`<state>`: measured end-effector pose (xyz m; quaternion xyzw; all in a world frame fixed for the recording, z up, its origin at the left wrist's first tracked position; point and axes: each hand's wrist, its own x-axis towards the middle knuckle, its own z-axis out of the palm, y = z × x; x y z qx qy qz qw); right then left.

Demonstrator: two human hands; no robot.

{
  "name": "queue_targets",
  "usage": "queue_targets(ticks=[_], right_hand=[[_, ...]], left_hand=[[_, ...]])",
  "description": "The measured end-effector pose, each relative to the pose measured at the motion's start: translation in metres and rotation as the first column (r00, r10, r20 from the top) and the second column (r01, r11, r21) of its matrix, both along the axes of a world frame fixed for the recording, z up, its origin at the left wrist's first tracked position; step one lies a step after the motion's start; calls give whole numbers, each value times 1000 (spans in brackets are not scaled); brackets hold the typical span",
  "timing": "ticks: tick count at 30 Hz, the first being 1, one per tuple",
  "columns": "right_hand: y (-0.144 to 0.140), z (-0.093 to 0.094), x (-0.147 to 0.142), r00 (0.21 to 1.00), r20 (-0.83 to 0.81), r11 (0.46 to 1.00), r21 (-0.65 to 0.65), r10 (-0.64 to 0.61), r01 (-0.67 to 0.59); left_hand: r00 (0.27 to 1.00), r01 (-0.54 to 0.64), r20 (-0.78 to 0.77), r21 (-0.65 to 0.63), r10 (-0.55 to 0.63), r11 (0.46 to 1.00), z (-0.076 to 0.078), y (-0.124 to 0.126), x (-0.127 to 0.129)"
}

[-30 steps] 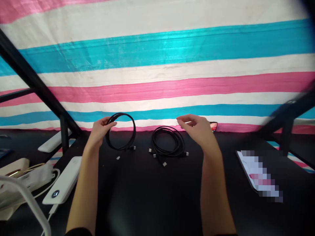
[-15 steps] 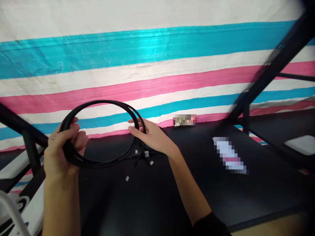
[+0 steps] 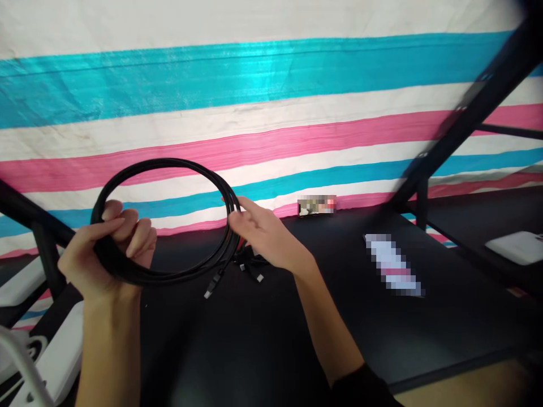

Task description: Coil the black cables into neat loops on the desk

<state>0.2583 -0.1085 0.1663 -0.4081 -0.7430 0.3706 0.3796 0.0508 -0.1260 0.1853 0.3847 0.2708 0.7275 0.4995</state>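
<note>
Black coil (image 3: 165, 220) of cable, light and floppy by the look, clamped in left hand (image 3: 108, 254), pinched opposite by right hand (image 3: 263, 237), best gripped across all loops.

This looks like a makeshift electronics workstation or data-collection booth rather than a home room. A black tabletop (image 3: 424, 339) sits inside a frame of black metal struts (image 3: 470, 107), and a pink, teal and white striped tarpaulin (image 3: 263, 102) hangs as the back wall (the kind of sheeting used for temporary stalls). White power banks (image 3: 59, 362) lie at the left edge and another white device (image 3: 515, 247) on the neighbouring surface to the right. Coiled black USB cables (image 3: 169, 220) and loose connector ends (image 3: 254, 274) on the table point to charging gear being handled here.
</note>
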Motion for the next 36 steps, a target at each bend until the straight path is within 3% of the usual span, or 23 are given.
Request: queue_targets(ticks=[5,9,16,20,22,26,31,36], right_hand=[[3,-3,-7,965,190,978,137,-183,158],[10,-6,-6,950,207,966,159,-233,203],[13,-7,-2,953,191,966,159,-233,204],[17,-9,-1,943,127,941,189,-307,281],[19,-10,-1,929,62,912,223,-365,344],[21,-12,1,895,-90,860,250,-437,445],[21,-10,5,894,-184,887,154,-408,436],[19,-9,5,901,-166,891,160,-400,425]], left_hand=[[991,129,12,26,-130,991,-3,-4,11],[958,286,7,22,-286,958,-6,-6,12],[827,540,131,83,-547,837,-13,-2,-2],[710,676,158,124,-687,727,-15,0,-4],[700,697,112,111,-705,709,-16,1,-2],[760,650,-12,42,-650,759,-16,2,2],[857,514,-19,-47,-515,856,-15,8,0],[886,459,-38,-69,-462,886,-15,9,-3]])
